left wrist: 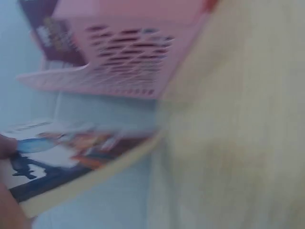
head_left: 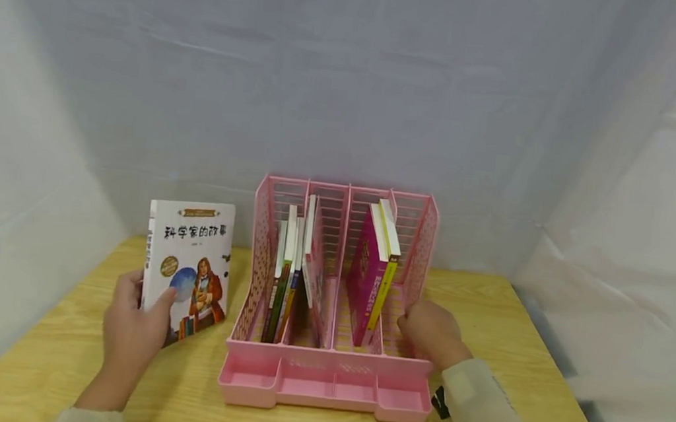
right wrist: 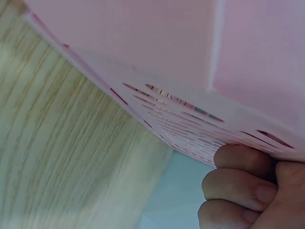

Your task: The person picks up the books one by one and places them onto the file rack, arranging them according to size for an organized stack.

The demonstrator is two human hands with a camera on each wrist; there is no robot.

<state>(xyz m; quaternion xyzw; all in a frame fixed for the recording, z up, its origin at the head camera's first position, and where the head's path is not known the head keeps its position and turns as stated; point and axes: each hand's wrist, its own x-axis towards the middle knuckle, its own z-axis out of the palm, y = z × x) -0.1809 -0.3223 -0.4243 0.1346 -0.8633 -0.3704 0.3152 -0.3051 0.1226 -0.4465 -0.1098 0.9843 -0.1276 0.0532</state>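
Note:
My left hand (head_left: 135, 327) holds a white book (head_left: 192, 246) upright left of the pink desk organizer (head_left: 326, 362), thumb across its front cover. The cover has Chinese lettering and a figure in a red coat. In the left wrist view the same book (left wrist: 71, 157) slants below the organizer's slotted side (left wrist: 128, 57), with only part of the hand showing. My right hand (head_left: 432, 331) grips the organizer's right side wall near the front. In the right wrist view its curled fingers (right wrist: 238, 186) lie against the slotted outer face (right wrist: 190, 126).
Several thin books (head_left: 285, 280) stand in the organizer's leftmost slot. A pinkish book (head_left: 314, 269) leans in the second. A magenta book (head_left: 368, 279) and a yellow-spined book (head_left: 386, 274) stand together in the third. Shallow trays (head_left: 354, 388) run along the front. White sheeting (head_left: 347, 92) surrounds the wooden table (head_left: 192, 398).

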